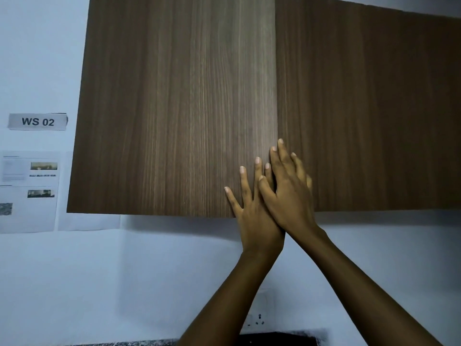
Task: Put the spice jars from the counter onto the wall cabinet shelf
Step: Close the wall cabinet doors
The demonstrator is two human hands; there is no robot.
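The wall cabinet fills the upper view with both brown wood-grain doors closed, the left door [162, 108] and the right door [361, 108]. My left hand [252, 216] lies flat with straight, spread fingers on the lower right corner of the left door. My right hand [289, 193] crosses over it, its fingers lying straight along the seam between the doors. Neither hand holds anything. No spice jars are in view, and the shelf is hidden behind the doors.
A white wall runs below and left of the cabinet. It carries a "WS 02" label [37, 121] and printed sheets [30, 191]. A wall socket [257, 322] sits below my arms. A strip of speckled dark counter [149, 342] shows at the bottom edge.
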